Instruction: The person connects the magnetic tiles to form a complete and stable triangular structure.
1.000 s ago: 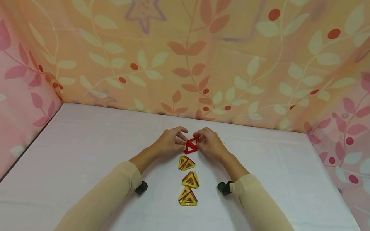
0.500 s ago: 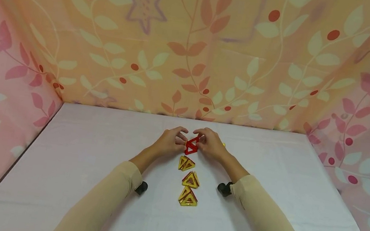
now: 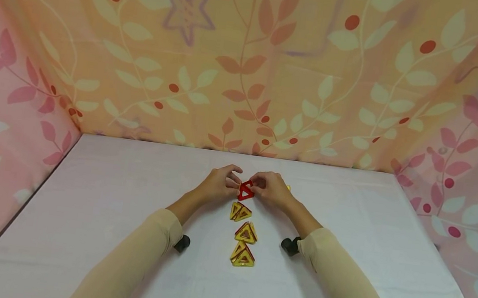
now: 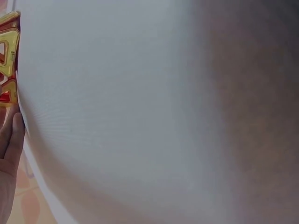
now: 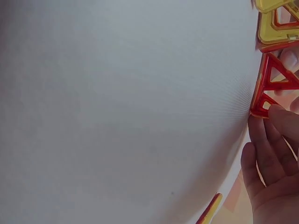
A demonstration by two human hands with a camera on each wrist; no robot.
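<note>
Two red triangle magnetic tiles point(image 3: 245, 191) stand between the hands near the back of the white table, their frames touching or overlapping. My right hand point(image 3: 272, 188) pinches the upper red tile point(image 5: 264, 103) between thumb and fingers. On the other side, my left hand point(image 3: 218, 181) has its thumb and a finger at the left edge of the red tiles, seeming to pinch it; the contact is partly hidden. Just in front lies a pair of yellow triangle tiles point(image 3: 241, 212) with red edges. In the left wrist view, yellow tiles point(image 4: 8, 51) show only at the left border.
Nearer the person, more yellow triangle tiles point(image 3: 246, 232) and another overlapping group point(image 3: 243, 255) lie in a line. A yellow tile piece point(image 3: 289, 188) shows behind the right hand. Patterned cloth point(image 3: 246, 59) rises behind the white table point(image 3: 126, 179). Black wrist cameras point(image 3: 290, 246) hang at both sleeves.
My right fingers have come down and slightly left over the upper red tile, which now shows less and sits a little lower. The left hand stays in place.
</note>
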